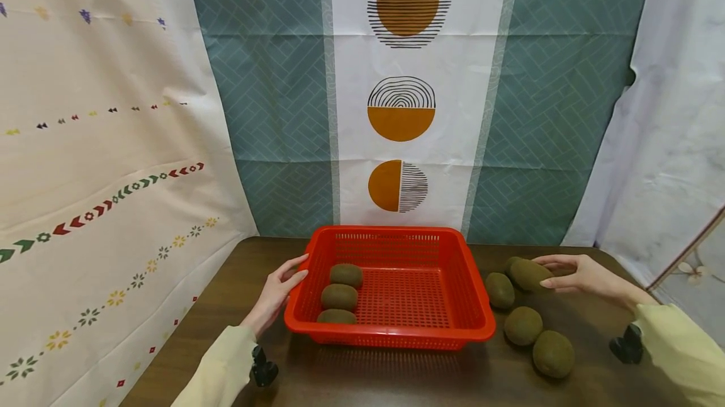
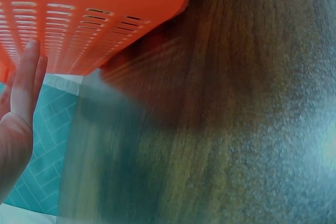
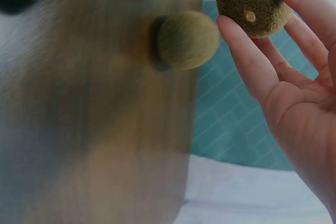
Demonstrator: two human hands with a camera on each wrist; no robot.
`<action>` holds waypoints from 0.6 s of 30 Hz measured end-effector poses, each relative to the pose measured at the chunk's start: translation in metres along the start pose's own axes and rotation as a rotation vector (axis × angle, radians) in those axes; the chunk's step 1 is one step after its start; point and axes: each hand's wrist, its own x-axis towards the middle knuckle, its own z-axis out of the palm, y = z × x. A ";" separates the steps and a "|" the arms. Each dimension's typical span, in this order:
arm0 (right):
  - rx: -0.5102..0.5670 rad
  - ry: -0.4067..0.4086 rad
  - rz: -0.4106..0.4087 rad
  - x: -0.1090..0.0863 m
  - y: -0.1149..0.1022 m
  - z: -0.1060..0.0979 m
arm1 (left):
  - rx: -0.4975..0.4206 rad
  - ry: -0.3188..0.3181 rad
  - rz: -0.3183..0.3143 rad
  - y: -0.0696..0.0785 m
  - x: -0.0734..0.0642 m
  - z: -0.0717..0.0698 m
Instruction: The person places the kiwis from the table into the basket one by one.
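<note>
Three brown fuzzy kiwis (image 1: 339, 297) lie in a column along the left side of a red plastic basket (image 1: 391, 333). My left hand (image 1: 275, 294) touches the basket's left rim; in the left wrist view its fingers (image 2: 26, 80) are straight beside the slotted outer wall. To the right of the basket, my right hand (image 1: 583, 278) pinches a kiwi (image 1: 528, 275) between thumb and fingers. The right wrist view shows that held kiwi (image 3: 252, 3) raised off the table, its pale end spot visible. Several loose kiwis, such as one kiwi (image 1: 523, 325), lie nearby.
Everything stands on a dark brown wooden table (image 1: 362, 379). A patterned teal and white curtain (image 1: 272, 111) hangs behind the basket, with a cream cloth (image 1: 113, 174) on the left. The frontmost loose kiwi (image 1: 553, 354) sits below the right hand in the head view.
</note>
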 end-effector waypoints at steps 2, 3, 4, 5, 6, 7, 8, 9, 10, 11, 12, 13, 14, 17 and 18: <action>-0.012 0.000 -0.002 0.004 -0.007 0.000 | 0.002 0.001 0.002 0.000 0.000 0.000; -0.017 -0.003 -0.003 0.006 -0.010 0.000 | 0.003 0.001 0.002 0.000 0.000 0.000; -0.022 -0.007 -0.007 0.008 -0.013 0.000 | 0.004 0.002 0.002 0.000 0.000 0.000; -0.026 -0.010 -0.008 0.010 -0.016 0.000 | 0.007 0.004 0.000 0.001 -0.001 0.000; -0.031 -0.014 -0.010 0.012 -0.020 0.000 | 0.009 0.005 -0.003 0.001 -0.001 0.000; -0.037 -0.017 -0.010 0.014 -0.023 0.000 | 0.012 0.006 -0.006 0.001 -0.001 0.000; -0.043 -0.022 -0.010 0.015 -0.026 0.000 | 0.016 0.006 -0.009 0.001 -0.001 0.001; -0.049 -0.024 -0.008 0.017 -0.029 0.001 | 0.018 0.007 -0.010 0.001 -0.001 0.001; -0.063 -0.023 -0.009 0.019 -0.033 0.001 | 0.022 0.007 -0.011 0.002 -0.001 0.001; -0.077 -0.025 -0.015 0.022 -0.036 0.002 | 0.022 0.008 -0.012 0.002 -0.002 0.001; -0.096 -0.027 -0.023 0.024 -0.040 0.002 | 0.023 0.008 -0.011 0.002 -0.002 0.001; -0.106 -0.028 -0.029 0.027 -0.043 0.003 | 0.023 0.007 -0.009 0.002 -0.001 0.001; -0.118 -0.029 -0.038 0.029 -0.047 0.004 | 0.022 0.007 -0.007 0.002 -0.001 0.001; -0.147 -0.033 -0.068 0.036 -0.058 0.007 | 0.020 0.004 -0.006 0.002 -0.001 0.000; -0.168 -0.028 -0.072 0.038 -0.062 0.008 | 0.020 0.004 -0.007 0.002 -0.001 0.000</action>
